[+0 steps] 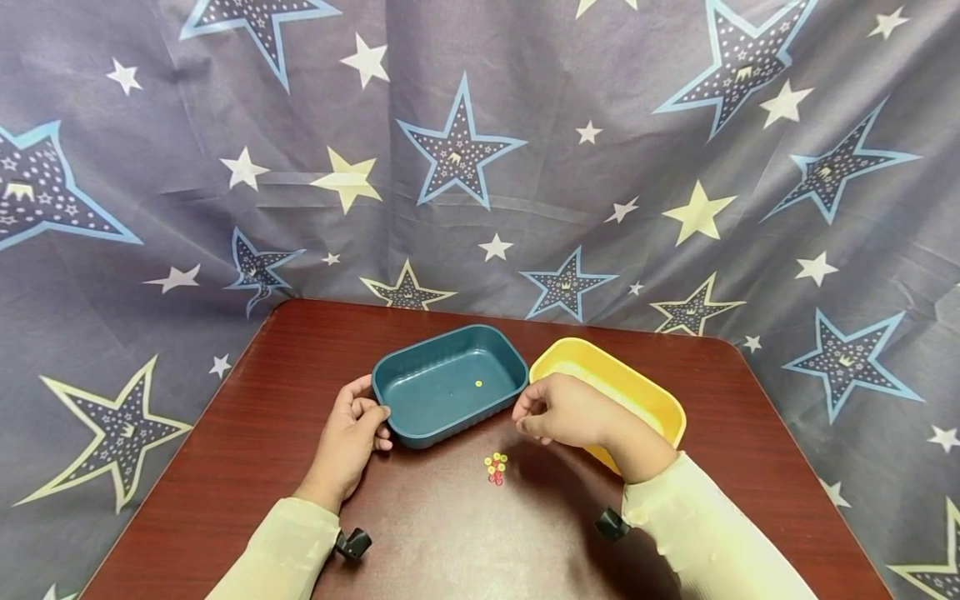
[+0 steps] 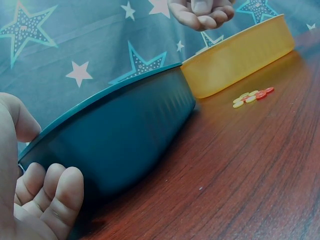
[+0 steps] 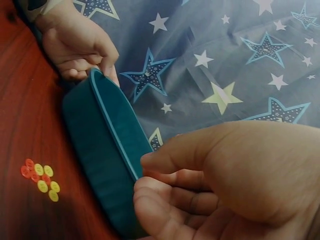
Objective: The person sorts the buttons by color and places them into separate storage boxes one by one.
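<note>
My left hand (image 1: 351,442) grips the near left corner of a dark teal plastic tray (image 1: 408,435), thumb over the rim and fingers against the outer wall. One small yellow button (image 1: 478,383) lies on the tray's floor. My right hand (image 1: 566,410) hovers between the teal tray's right end and a yellow tray (image 1: 660,400), partly covering the yellow one. Its fingers are loosely bent in the right wrist view, with nothing visible between thumb and fingertips. Below it, a small cluster of red and yellow buttons (image 3: 42,185) lies on the table.
The reddish-brown wooden table (image 1: 300,342) has rounded far corners. A grey curtain (image 1: 525,225) with printed stars hangs behind it and at its sides. Dark wrist-worn devices (image 1: 354,544) sit at both sleeves.
</note>
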### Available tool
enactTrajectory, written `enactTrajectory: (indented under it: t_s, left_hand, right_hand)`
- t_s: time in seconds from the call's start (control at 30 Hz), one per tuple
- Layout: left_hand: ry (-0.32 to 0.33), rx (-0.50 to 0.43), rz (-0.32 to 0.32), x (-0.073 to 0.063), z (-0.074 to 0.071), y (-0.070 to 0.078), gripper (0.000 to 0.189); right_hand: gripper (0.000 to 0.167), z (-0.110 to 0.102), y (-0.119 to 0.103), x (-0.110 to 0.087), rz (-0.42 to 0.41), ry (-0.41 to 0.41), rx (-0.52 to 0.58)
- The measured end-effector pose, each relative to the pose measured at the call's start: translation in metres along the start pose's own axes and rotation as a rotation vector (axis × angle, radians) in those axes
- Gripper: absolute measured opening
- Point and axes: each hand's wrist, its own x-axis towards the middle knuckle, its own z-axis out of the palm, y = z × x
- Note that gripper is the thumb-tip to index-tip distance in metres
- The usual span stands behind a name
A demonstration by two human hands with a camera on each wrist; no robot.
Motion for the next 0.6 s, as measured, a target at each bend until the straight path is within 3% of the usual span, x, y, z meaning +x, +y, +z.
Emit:
enactTrajectory:
  t_s: [0.6]
  left_hand:
    - [0.000, -0.012, 0.000, 0.002, -0.001, -0.002, 0.063]
  right_hand:
    - [0.007, 0.029, 0.010, 0.004, 0.045, -0.023, 0.007]
